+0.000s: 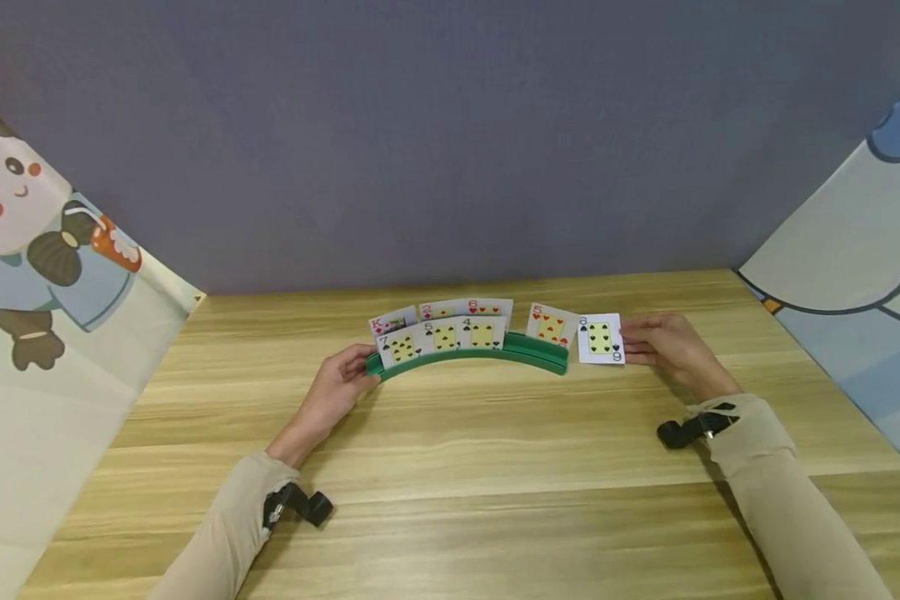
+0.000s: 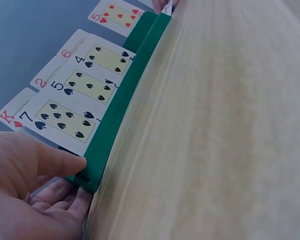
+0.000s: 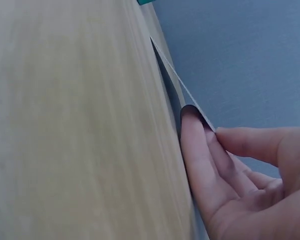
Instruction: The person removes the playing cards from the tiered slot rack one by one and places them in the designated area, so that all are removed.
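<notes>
A curved green card holder stands on the table, its left end pinched between thumb and fingers of my left hand. In its front row, the seven of spades, five of spades and four of spades overlap. Behind them show the king of diamonds, a red two and a red six. Farther right leans the five of hearts. Just past the holder's right end, my right hand pinches the six of spades by its right edge; the right wrist view shows this card edge-on.
The wooden table stretches in front of the holder. A grey-blue wall panel rises behind it. Cartoon-printed panels flank the table at left and right.
</notes>
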Demonstrator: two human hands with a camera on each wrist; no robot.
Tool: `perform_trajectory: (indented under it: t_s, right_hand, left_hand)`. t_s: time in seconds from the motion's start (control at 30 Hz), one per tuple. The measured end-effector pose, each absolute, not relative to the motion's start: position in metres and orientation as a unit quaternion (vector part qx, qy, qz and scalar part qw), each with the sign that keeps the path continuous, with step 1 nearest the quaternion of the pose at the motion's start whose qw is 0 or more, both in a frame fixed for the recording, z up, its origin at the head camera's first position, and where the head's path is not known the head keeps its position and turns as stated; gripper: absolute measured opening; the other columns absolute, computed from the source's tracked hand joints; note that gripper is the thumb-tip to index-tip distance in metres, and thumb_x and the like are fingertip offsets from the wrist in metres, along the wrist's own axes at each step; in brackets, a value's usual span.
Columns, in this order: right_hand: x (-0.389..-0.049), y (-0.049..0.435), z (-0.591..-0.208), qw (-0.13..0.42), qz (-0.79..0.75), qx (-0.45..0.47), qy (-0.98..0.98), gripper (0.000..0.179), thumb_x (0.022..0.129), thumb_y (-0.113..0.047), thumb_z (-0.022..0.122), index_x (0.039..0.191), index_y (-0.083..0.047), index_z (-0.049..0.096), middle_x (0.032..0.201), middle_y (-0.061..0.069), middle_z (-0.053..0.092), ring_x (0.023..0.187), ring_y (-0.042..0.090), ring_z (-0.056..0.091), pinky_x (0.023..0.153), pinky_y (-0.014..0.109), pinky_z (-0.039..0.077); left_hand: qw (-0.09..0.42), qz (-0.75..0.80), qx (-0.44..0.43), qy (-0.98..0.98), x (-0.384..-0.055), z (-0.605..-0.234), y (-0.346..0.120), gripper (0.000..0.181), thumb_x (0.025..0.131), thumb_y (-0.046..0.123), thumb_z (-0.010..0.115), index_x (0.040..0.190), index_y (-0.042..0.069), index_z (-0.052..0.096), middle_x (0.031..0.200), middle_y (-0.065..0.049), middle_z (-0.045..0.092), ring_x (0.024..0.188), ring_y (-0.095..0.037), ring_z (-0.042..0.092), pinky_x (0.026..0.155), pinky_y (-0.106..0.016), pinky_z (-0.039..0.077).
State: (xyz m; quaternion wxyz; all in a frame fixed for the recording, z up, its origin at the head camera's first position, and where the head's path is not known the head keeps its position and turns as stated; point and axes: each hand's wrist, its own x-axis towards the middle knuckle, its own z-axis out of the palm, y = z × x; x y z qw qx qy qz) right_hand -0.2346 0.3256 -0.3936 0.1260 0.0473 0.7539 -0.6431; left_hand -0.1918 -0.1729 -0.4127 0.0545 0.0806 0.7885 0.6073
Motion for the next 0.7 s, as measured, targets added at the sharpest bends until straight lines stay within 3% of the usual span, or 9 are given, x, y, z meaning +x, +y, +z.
perform_trajectory:
  t_s: [0.23, 0.5, 0.7]
  right_hand:
    - [-0.234, 0.325, -0.3928, 0.118, -0.618, 0.036, 0.777, 0.047, 0.102, -0.002, 0.05, 0.138, 0.024, 0.036, 0.098, 0.007, 0.07, 0.083, 0.011, 0.071, 0.081, 0.028, 0.061]
    - [-0.2344, 0.3273, -0.3918, 0.117, -0.606, 0.044, 0.785, 0.05, 0.099, -0.004, 0.057, 0.137, 0.022, 0.039, 0.092, -0.001, 0.07, 0.081, 0.008, 0.071, 0.077, 0.025, 0.061]
    - [-0.2353, 0.3245, -0.3899, 0.116, -0.587, 0.034, 0.8, 0.048, 0.1, -0.005, 0.056, 0.136, 0.022, 0.041, 0.095, 0.004, 0.07, 0.082, 0.009, 0.071, 0.078, 0.026, 0.061]
  left_hand:
    - [0.054, 0.606, 0.087, 0.789, -0.1924, -0.4142, -0.1732, 0.04, 0.094, -0.007, 0.058, 0.134, -0.004, 0.054, 0.133, -0.023, 0.06, 0.123, -0.034, 0.058, 0.094, -0.023, 0.054]
    - [0.051, 0.608, 0.094, 0.787, -0.1936, -0.4142, -0.1715, 0.039, 0.094, -0.008, 0.058, 0.133, -0.005, 0.054, 0.132, -0.024, 0.06, 0.123, -0.035, 0.058, 0.094, -0.023, 0.054]
    - [0.048, 0.602, 0.088, 0.792, -0.1933, -0.415, -0.1732, 0.039, 0.094, -0.007, 0.059, 0.133, -0.004, 0.054, 0.133, -0.023, 0.06, 0.124, -0.033, 0.057, 0.1, -0.027, 0.052]
